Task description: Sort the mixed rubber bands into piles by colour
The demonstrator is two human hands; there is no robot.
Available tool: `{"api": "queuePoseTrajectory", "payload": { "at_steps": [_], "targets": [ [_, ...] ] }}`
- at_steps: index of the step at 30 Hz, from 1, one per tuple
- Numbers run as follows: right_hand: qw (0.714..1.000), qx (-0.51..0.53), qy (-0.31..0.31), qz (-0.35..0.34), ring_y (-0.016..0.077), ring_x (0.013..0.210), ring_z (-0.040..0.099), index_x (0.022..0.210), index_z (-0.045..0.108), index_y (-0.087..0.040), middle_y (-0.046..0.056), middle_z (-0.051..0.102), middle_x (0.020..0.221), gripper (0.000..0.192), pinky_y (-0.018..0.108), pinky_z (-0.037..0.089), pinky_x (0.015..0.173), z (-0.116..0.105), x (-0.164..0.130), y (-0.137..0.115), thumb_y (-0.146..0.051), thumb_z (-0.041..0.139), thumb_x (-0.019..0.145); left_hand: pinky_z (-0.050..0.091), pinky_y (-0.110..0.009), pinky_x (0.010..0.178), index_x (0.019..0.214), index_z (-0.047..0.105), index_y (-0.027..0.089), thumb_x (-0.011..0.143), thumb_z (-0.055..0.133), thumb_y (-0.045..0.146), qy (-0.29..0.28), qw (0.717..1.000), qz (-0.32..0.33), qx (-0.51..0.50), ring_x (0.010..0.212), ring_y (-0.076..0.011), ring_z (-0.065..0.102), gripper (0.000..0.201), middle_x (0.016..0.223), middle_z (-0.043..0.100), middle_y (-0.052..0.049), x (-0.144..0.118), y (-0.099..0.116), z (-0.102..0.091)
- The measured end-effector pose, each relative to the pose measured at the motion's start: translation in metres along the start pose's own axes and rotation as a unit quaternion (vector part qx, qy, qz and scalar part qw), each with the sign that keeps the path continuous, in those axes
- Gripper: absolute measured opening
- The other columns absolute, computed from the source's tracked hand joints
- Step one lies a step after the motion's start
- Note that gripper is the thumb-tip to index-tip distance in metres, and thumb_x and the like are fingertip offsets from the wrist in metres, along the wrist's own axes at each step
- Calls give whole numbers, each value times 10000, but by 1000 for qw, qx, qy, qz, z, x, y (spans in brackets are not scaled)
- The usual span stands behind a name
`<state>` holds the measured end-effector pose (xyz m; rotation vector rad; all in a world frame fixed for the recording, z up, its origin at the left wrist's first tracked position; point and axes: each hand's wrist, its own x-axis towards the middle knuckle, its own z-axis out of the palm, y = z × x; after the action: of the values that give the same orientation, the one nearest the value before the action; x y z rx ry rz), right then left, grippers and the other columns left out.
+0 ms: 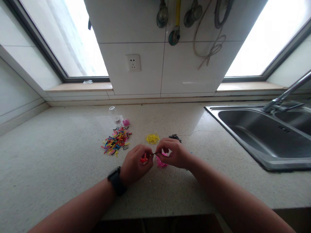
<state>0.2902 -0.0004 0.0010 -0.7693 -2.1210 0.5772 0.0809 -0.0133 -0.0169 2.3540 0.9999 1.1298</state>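
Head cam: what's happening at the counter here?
A person stands at a kitchen counter sorting small coloured elastic bands. Both hands meet over it: the left hand pinches some red bands, the right hand stretches a thin dark band between them. Behind lie a mixed-colour pile, a yellow pile, a black pile, with a pink pile under the right hand.
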Motion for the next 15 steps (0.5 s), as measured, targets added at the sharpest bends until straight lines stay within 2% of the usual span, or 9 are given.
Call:
{"api": "queuePoseTrajectory", "payload": {
  "at_steps": [15],
  "targets": [
    [1000,-2,6,18,91,578,484,765,632,-185,-10,614,700,53,211,389,538,-10,-2,4,-133,639,766,404,-260,618,828,531,201,834,560,138,-6,999,-26,28,670,-141,524,70,743,564,4,0,-1,-1]
  ]
}}
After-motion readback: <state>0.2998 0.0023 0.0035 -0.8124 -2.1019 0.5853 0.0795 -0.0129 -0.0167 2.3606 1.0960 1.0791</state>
